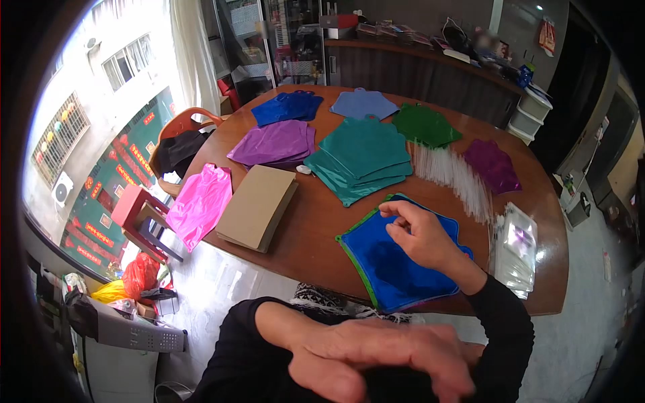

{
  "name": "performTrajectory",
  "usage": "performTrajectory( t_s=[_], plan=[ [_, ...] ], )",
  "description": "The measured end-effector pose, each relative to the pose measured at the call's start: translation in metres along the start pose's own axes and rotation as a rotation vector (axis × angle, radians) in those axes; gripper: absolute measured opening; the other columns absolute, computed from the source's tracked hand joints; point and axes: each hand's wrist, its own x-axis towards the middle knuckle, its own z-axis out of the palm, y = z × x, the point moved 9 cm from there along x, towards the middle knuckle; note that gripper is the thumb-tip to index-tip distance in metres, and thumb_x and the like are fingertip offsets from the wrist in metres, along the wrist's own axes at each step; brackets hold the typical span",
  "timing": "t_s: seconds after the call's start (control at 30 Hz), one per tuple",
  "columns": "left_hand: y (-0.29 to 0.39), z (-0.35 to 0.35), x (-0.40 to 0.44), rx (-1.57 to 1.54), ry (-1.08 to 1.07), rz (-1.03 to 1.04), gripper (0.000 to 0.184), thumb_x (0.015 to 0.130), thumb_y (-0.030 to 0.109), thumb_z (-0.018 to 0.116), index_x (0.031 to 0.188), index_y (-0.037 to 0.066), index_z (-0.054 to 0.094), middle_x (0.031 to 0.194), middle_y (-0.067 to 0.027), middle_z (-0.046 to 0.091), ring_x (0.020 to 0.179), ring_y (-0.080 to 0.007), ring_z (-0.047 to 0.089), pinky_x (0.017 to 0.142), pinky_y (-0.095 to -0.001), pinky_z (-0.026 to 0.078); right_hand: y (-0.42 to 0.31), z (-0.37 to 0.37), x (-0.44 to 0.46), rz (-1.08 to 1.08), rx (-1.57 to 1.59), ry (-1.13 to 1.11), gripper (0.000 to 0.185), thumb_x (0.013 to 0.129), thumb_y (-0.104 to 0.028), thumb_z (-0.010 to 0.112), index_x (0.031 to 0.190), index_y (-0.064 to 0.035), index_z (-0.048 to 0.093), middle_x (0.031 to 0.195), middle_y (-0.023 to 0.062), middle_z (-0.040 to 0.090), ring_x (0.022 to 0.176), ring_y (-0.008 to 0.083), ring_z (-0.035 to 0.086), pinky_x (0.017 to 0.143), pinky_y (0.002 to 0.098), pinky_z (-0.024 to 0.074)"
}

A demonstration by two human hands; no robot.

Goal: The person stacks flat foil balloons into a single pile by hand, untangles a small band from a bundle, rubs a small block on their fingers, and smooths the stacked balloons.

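Note:
A stack of flat, shiny blue pieces [390, 262] with green edges showing underneath lies at the table's front edge. Over its upper part is my right hand [420, 232], its fingers curled in toward the thumb; whether anything small is between them cannot be made out. My left hand [390, 352] is close to the camera, in front of my body and below the table edge. It is slightly blurred, with the thumb apart from the loosely stretched fingers, and nothing shows in it. Left of the blue stack lies a thick brown cardboard stack [259, 205].
Flat shiny stacks in teal [363, 151], purple [275, 141], dark green [426, 124], magenta [494, 164] and pink [199, 205] lie around the wooden table [322, 228]. Thin clear sticks [453, 174] and clear plastic packs [517, 245] are on the right. A red stool [134, 208] stands left.

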Motion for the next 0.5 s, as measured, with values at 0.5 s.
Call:
performTrajectory(
  t_s=[0.5],
  plan=[
    [-0.004, -0.121, -0.126, 1.356, 0.699, -0.471, 0.022, 0.082, -0.007, 0.063, 0.102, 0.000, 0.070, 0.095, -0.0096, 0.067, 0.082, -0.0249, 0.060, 0.073, -0.0322, 0.048, 0.016, -0.034, -0.080, 0.007, -0.392, 0.140, 0.013, 0.086, -0.001, 0.067, 0.099, -0.0038, 0.067, 0.103, 0.0073, 0.066, 0.083, 0.0207, 0.055, 0.075, 0.0307, 0.0452]
  ],
)
